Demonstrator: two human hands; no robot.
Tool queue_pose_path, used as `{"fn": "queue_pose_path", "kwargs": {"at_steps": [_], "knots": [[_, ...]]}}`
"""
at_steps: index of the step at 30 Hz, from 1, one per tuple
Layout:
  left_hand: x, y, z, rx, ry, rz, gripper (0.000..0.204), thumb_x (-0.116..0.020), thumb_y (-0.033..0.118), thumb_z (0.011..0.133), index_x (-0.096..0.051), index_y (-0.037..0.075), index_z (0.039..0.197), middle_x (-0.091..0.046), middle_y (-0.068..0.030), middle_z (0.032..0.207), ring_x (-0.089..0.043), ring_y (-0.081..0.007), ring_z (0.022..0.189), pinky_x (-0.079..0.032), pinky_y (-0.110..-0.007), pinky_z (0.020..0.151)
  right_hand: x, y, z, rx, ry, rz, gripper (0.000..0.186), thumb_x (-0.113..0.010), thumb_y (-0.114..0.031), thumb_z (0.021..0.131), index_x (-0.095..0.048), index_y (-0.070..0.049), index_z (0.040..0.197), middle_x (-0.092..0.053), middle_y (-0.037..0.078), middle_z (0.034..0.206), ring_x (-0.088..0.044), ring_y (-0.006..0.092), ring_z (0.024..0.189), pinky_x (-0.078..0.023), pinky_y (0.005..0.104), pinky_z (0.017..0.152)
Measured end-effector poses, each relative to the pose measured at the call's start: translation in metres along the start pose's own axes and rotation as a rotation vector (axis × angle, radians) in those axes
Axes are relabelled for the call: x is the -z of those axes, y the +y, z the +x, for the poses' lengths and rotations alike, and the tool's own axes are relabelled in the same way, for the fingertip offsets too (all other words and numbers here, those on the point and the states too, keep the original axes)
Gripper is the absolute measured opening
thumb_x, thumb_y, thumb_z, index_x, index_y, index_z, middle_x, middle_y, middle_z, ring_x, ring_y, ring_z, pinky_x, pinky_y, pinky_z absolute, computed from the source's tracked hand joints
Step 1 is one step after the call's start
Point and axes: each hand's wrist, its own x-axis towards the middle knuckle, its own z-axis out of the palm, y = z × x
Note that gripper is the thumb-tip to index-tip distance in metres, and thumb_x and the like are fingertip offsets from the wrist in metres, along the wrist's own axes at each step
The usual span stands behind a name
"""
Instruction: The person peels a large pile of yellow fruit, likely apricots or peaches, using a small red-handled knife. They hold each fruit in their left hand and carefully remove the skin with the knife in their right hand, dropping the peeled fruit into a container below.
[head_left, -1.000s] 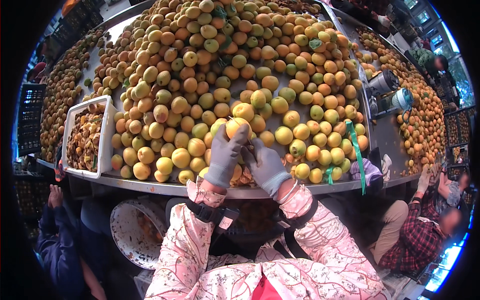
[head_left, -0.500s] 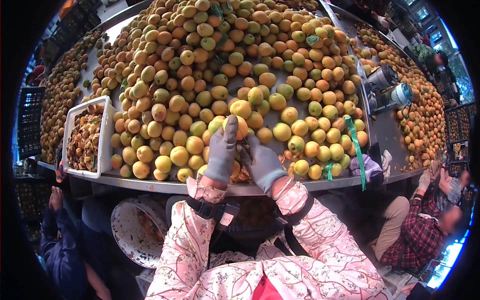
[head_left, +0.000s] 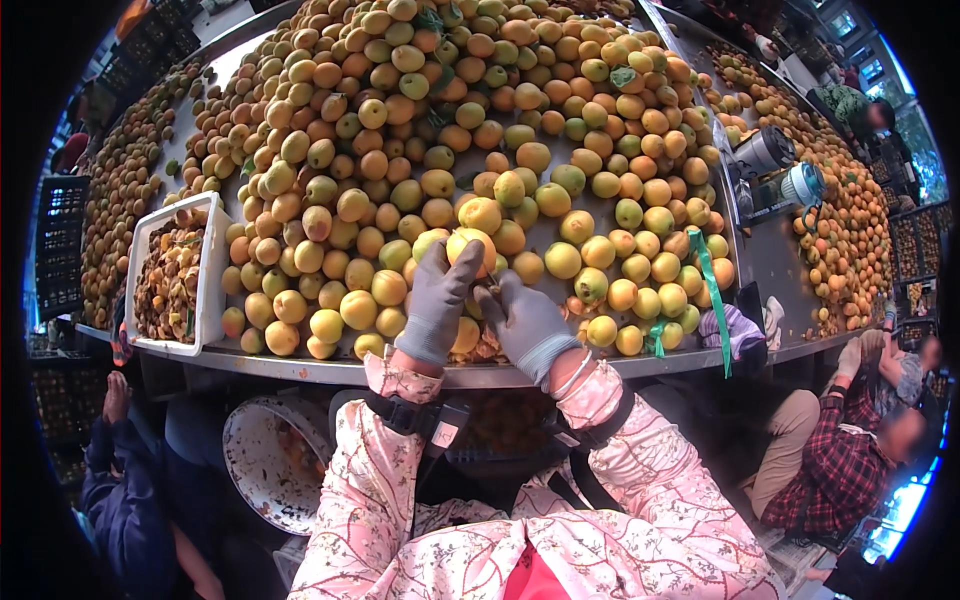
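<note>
My left hand (head_left: 440, 300), in a grey glove, has its fingers around a yellow-orange apricot (head_left: 467, 247) near the table's front edge. Close beside it is my right hand (head_left: 527, 325), also gloved, with its fingers curled inward. Whatever those curled fingers hold, if anything, is hidden. Another large apricot (head_left: 480, 214) lies just beyond the held one. A broad heap of apricots (head_left: 400, 150) in green, yellow and orange spreads around both hands. Some cut pieces (head_left: 486, 348) show beneath my hands.
A white tray (head_left: 212, 270) of brown scraps stands at left, above a stained white bucket (head_left: 240, 440) below the table. A green ribbon (head_left: 711, 290) hangs at the metal edge (head_left: 300, 371). Clear bottles (head_left: 785, 190) stand at right. Co-workers sit on both sides.
My left hand has shifted slightly left, and its fingers have spread around the apricot, so more of the fruit shows. My right hand has barely moved.
</note>
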Motion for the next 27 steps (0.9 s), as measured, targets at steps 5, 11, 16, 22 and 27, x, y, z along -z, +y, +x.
{"fn": "queue_pose_path", "kwargs": {"at_steps": [5,11,16,22,27], "knots": [[-0.017,0.008,-0.007,-0.028,0.085,0.069,0.041,-0.068,0.03,0.085,-0.054,-0.001,0.108,-0.06,-0.0044,0.094,-0.055,-0.0095,0.08,-0.047,-0.024,0.069,0.0,0.01,-0.003,-0.006,0.0,0.06,0.039,-0.056,-0.033,0.089,-0.045,-0.005,0.113,-0.063,0.025,0.082,-0.061,0.0452,0.078,-0.047,0.0522,0.067],[-0.014,-0.003,-0.018,-0.066,-0.059,0.092,0.041,-0.074,0.021,0.08,-0.051,0.0,0.107,-0.061,-0.0058,0.096,-0.058,-0.0097,0.083,-0.051,-0.025,0.074,0.007,0.009,-0.002,0.287,0.133,0.404,0.068,-0.062,-0.008,0.078,-0.03,-0.016,0.138,-0.06,0.022,0.109,-0.063,0.0371,0.096,-0.05,0.0409,0.078],[-0.019,-0.013,-0.024,-0.135,-0.101,0.036,0.042,-0.074,0.014,0.078,-0.05,0.0,0.11,-0.059,-0.0056,0.098,-0.059,-0.0111,0.087,-0.051,-0.025,0.076,0.022,0.011,-0.006,0.239,-0.081,0.579,0.067,-0.06,0.003,0.076,-0.035,-0.018,0.135,-0.058,0.013,0.116,-0.063,0.0229,0.099,-0.049,0.0323,0.086],[-0.024,-0.016,-0.031,-0.113,-0.073,-0.07,0.041,-0.073,0.01,0.078,-0.05,-0.001,0.11,-0.06,-0.0075,0.1,-0.06,-0.0116,0.088,-0.052,-0.026,0.078,0.024,0.007,-0.011,0.085,-0.16,0.806,0.063,-0.056,0.007,0.078,-0.038,-0.019,0.132,-0.053,0.004,0.111,-0.059,0.0143,0.078,-0.05,0.0262,0.067],[-0.027,-0.018,-0.034,-0.11,-0.026,-0.006,0.038,-0.072,0.01,0.078,-0.052,-0.002,0.107,-0.062,-0.0088,0.097,-0.061,-0.0118,0.086,-0.052,-0.025,0.074,0.03,0.0,-0.018,-0.098,-0.239,0.99,0.061,-0.056,0.006,0.078,-0.038,-0.02,0.13,-0.051,0.003,0.107,-0.049,0.0032,0.06,-0.042,0.0169,0.046]]}}
